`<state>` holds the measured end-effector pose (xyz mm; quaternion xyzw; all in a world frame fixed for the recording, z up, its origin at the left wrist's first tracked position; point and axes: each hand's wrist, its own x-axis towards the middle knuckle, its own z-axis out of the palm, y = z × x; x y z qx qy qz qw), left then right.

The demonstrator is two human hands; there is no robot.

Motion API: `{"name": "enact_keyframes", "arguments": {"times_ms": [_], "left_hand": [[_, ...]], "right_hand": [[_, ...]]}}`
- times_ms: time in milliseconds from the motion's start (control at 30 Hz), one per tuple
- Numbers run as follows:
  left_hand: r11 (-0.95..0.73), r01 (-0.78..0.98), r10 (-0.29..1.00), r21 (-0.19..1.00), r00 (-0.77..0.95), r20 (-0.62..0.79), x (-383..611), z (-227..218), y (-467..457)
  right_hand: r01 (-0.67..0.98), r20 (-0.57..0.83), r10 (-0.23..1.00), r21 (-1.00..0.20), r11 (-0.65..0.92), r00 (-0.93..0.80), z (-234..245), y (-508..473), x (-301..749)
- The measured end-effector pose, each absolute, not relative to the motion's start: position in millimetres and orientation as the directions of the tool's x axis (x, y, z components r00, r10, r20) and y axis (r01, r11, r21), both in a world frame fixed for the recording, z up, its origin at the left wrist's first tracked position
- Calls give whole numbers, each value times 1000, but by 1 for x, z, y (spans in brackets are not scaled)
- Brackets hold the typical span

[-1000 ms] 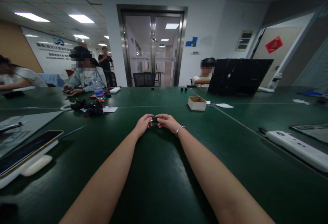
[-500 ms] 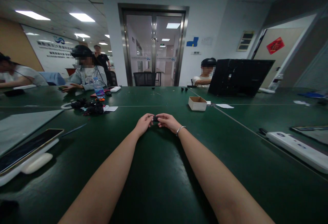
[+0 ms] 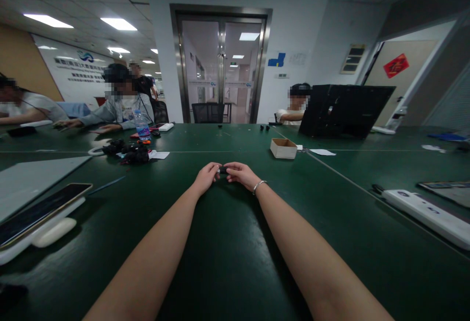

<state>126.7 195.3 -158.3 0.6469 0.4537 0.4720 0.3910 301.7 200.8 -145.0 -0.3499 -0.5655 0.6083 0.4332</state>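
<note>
Phone [image 3: 40, 211] on white pad at near left edge of worktop [image 3: 227, 262]. White power strip [image 3: 426, 211] toward right edge.

Mid-worktop: left hand [image 3: 205, 178] and right hand [image 3: 240, 174] meet fingertip to fingertip. Each grip clamped on small black part [image 3: 222, 170], held between them just above surface. Part too small to tell whether one piece or two, so stage of handling unclear.

Beyond: cardboard box [image 3: 283, 148] right of centre, heap of black parts [image 3: 128, 153] left. Far edge: open laptop [image 3: 345, 110].

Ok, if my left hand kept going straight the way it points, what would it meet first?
The small black part at its fingertips, which the left hand seems to touch; just beyond it, the right hand.
</note>
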Motion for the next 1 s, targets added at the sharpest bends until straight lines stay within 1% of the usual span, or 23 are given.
{"name": "enact_keyframes", "arguments": {"times_ms": [467, 1000], "left_hand": [[-241, 203, 967, 949, 130, 218, 128, -154, 192], [-268, 241, 962, 933, 126, 243, 127, -158, 194]], "right_hand": [[-132, 63, 918, -991, 12, -391, -146, 201, 301], [-140, 65, 918, -990, 10, -391, -144, 199, 302]]}}
